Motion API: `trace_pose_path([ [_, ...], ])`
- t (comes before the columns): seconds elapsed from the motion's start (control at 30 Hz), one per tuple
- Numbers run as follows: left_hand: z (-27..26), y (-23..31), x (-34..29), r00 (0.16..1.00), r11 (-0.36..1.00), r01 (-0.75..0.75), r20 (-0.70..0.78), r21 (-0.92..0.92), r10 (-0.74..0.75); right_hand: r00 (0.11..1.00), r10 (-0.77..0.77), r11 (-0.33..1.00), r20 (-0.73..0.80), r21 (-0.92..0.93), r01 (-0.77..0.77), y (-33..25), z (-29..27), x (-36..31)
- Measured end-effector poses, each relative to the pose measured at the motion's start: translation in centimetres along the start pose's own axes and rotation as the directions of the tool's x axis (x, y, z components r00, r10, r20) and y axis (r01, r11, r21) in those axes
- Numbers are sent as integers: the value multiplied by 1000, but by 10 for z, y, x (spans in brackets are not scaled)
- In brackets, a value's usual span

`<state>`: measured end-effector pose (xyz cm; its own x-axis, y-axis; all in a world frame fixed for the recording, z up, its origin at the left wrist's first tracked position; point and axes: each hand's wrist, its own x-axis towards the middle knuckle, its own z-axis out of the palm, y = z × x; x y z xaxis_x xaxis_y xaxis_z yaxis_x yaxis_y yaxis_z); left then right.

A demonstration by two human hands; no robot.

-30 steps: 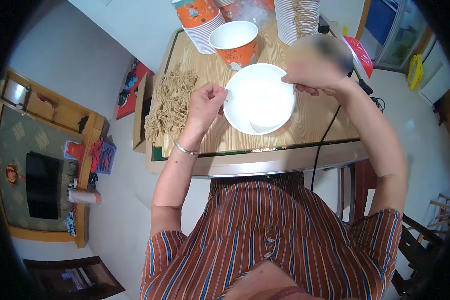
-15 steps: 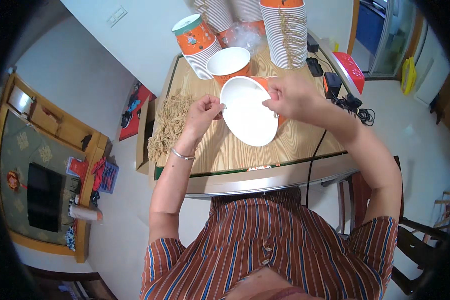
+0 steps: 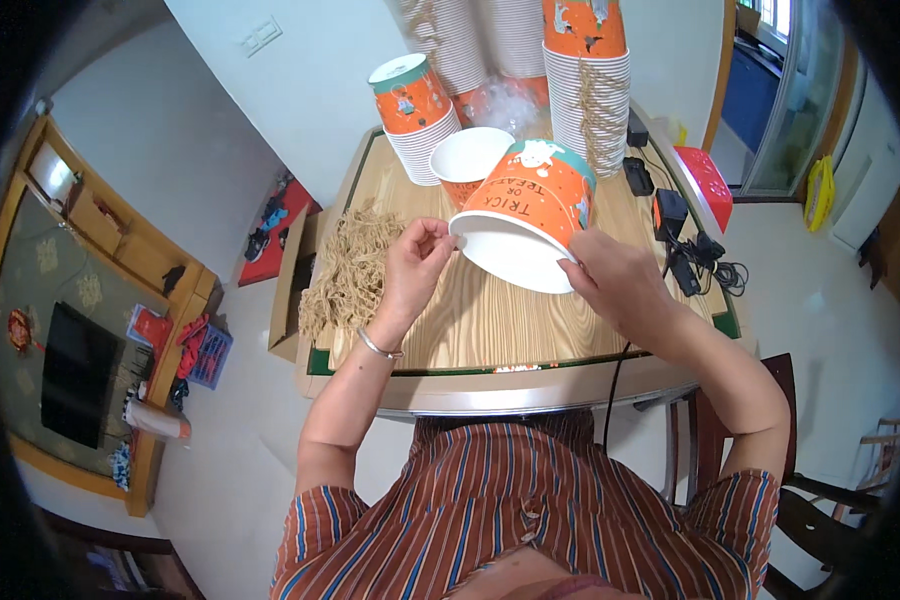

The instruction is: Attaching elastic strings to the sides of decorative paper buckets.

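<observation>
Between my hands an orange paper bucket (image 3: 530, 200) with a green base band lies tilted, its white mouth turned down toward me and its base pointing away. My left hand (image 3: 417, 268) pinches at the left side of its rim; whether a bit of cord is between those fingers is too small to tell. On the right side of the rim, my right hand (image 3: 620, 285) is closed with the thumb at the mouth. Just behind stands another bucket (image 3: 470, 155), upright with its white inside showing. A heap of tan twisted cords (image 3: 355, 270) lies left of my left hand.
Nested bucket stacks stand at the back: a short one (image 3: 410, 110) at left, a tall one (image 3: 585, 100) at right with cords hanging down it. Clear plastic wrap (image 3: 505, 105) sits between. Black adapters and cables (image 3: 705, 255) and a red box (image 3: 705, 185) are along the right edge.
The bucket has tipped so its mouth faces lower and its printed side shows. My right hand has come down along the rim; my left hand stays at the left side.
</observation>
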<state>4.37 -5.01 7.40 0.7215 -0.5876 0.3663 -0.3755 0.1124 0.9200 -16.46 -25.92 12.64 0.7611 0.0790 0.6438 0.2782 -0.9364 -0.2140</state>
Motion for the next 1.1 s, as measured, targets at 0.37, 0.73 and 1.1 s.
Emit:
trace_pose_path([
  [0.37,10,18,7,985,986,-138,-90,95,147,992,-80,991,-96,-116,69,15,5,-6],
  [0.73,23,37,32,992,987,-124,-10,104,126,971,204,979,-127,16,-204,40,0,0],
  [1.1,48,82,69,851,806,-480,-39,346,523,882,412,891,-229,304,-338,60,-18,25],
])
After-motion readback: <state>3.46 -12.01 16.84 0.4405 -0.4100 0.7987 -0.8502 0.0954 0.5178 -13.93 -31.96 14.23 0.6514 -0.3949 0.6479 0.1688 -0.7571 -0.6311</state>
